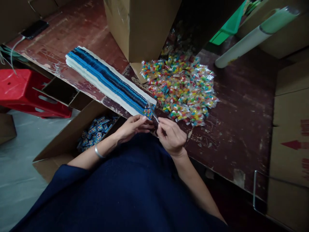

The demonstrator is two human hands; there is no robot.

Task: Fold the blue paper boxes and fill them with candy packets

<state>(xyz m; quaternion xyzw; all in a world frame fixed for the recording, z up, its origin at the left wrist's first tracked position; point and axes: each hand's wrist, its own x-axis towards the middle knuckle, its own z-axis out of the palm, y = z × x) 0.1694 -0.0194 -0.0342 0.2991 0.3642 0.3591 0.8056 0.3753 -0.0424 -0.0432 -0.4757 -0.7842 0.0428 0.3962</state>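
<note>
Right hand pinching silvery strip, left hand grip unclear, carton holding blue packets

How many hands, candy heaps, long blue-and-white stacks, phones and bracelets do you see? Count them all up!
Left hand and right hand: 2
Candy heap: 1
Long blue-and-white stack: 1
Phone: 1
Bracelet: 1
Total: 6

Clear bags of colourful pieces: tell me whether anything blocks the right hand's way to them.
Nothing visible stands between the right hand and the clear bags; only a strip of tabletop shows there. The cardboard box stands at their far side.
</note>
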